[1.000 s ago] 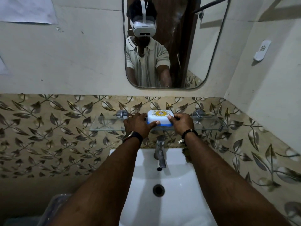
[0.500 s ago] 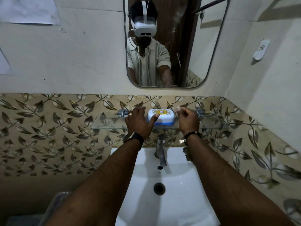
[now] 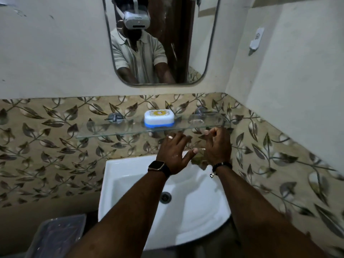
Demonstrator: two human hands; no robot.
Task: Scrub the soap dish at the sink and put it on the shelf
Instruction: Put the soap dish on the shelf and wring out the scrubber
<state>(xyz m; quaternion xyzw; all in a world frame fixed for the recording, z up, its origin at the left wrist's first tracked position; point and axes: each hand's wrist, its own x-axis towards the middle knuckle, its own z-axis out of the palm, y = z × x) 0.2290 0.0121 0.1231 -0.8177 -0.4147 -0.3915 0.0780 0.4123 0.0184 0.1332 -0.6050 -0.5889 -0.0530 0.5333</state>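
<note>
Head view. Near the middle of the glass shelf (image 3: 102, 129): white-and-blue soap dish (image 3: 159, 118), upright, lid on, touched by nothing. Just below the shelf's front edge: left hand (image 3: 174, 155), fingers spread and relaxed, holding nothing. Beside it: right hand (image 3: 216, 146), fingers loosely curled, also holding nothing. Further below the shelf: white sink (image 3: 119, 164). Placement apparently done. Scrubbing impossible to confirm from here. Probably nothing left to do.
</note>
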